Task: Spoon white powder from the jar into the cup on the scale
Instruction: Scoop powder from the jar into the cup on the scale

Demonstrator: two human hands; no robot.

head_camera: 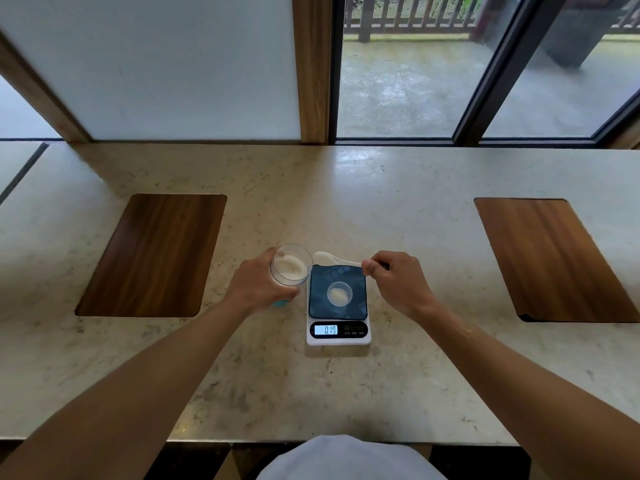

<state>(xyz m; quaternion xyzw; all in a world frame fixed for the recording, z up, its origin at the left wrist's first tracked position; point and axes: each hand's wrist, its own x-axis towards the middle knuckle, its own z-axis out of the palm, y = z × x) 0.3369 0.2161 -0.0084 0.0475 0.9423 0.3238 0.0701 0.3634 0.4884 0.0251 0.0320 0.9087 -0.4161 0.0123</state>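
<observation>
Near the worktop's front edge, the jar [290, 265] is being gripped tilted by the left hand [257, 285] while the loaded spoon [333, 259], pinched by the right hand [396, 279], should be carried level to the cup [339, 293] on the scale [338, 308].

Soft, dim daylight from the windows [408, 81] ahead, pale sheen on the countertop [381, 188], wide-angle bending at edges.

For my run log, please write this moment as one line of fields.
left hand: holds tilted jar | right hand: holds spoon with powder, beside jar | cup: on scale, some powder inside
</observation>
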